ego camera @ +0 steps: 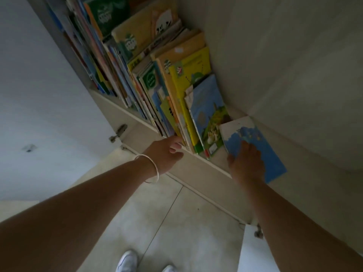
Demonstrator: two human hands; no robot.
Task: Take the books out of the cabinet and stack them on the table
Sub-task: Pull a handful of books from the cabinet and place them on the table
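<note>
A row of colourful picture books [176, 89] stands leaning inside the cabinet [208, 167], spines toward me. At the right end a thin blue and white book [263, 150] sticks half out over the shelf's front edge. My right hand [246, 162] grips this book at its near lower corner, thumb on the left edge. My left hand [167, 152], with a white bangle on the wrist, reaches to the bottom edges of the middle books, fingertips touching them, holding nothing.
The cabinet's open left door [49, 99] hangs at the left with a hinge [117, 132]. The right door [253, 252] shows at the bottom. The cabinet's inner side wall [284, 55] rises on the right. Tiled floor [157, 213] and my white shoes [127, 262] lie below.
</note>
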